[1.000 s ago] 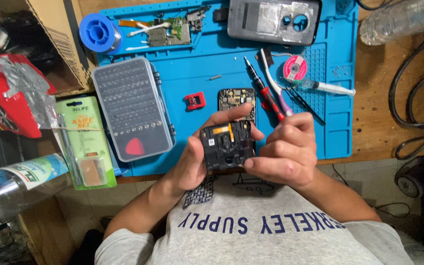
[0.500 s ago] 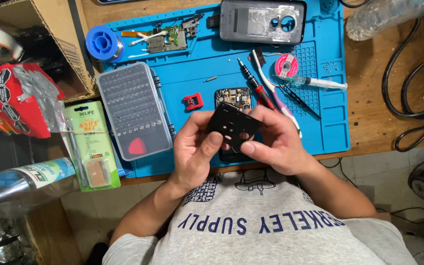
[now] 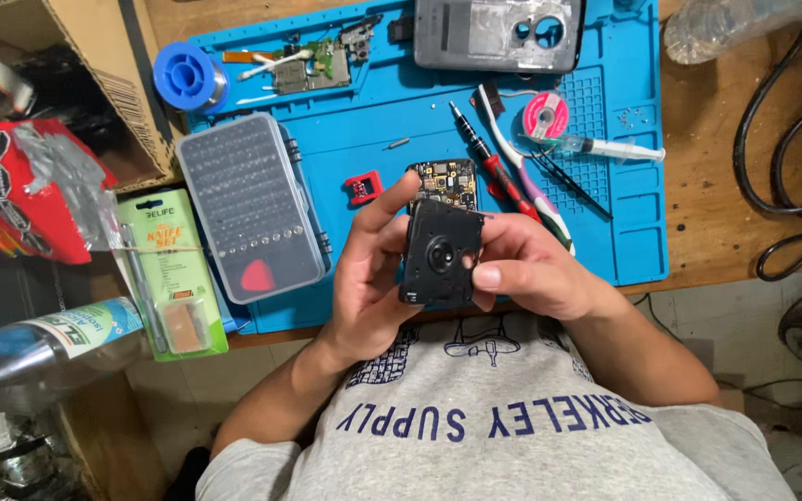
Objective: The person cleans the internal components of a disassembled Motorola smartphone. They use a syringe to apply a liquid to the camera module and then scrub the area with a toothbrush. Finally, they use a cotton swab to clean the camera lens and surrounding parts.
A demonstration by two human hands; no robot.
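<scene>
Both hands (image 3: 438, 269) grip black cover (image 3: 440, 252) — green package (image 3: 171, 274) left

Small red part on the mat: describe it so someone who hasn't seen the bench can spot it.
Start at the blue work mat. Between the clear plastic bit case on its left side and the bare phone circuit board above the hands lies the small red part. It is the only squarish red piece lying alone; the other red there is a long screwdriver's handle.

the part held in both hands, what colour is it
Black; the plastic part between the left hand and right hand shows best in the head view.
</scene>
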